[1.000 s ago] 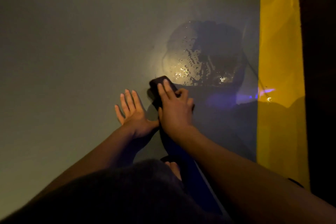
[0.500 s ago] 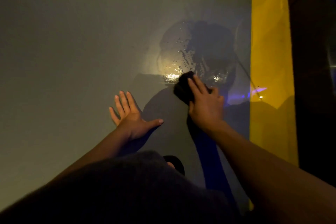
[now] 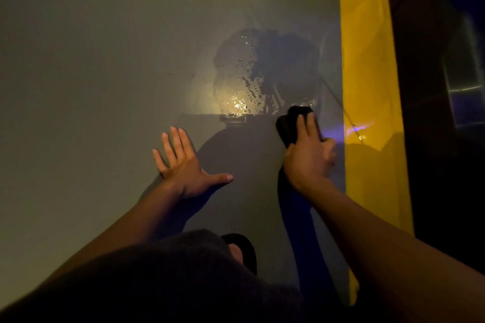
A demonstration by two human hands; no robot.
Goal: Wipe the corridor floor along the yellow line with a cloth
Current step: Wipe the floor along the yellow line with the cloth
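A dark cloth (image 3: 287, 126) lies bunched on the grey corridor floor (image 3: 105, 86), just left of the broad yellow line (image 3: 367, 86). My right hand (image 3: 308, 155) grips the cloth from behind, fingers curled over its top, and presses it down. My left hand (image 3: 185, 162) rests flat on the floor to the left, fingers spread, holding nothing. A wet patch (image 3: 262, 73) with shining droplets spreads on the floor just beyond the cloth.
Right of the yellow line runs a dark wall or door frame (image 3: 433, 113). My dark-clothed knee (image 3: 170, 275) and a foot in a black sandal (image 3: 242, 250) fill the bottom centre. The scene is dim, with a bright reflection on the wet floor.
My right hand has slid the cloth rightward across the floor, from beside my left hand to close against the yellow line. My left hand has stayed planted.
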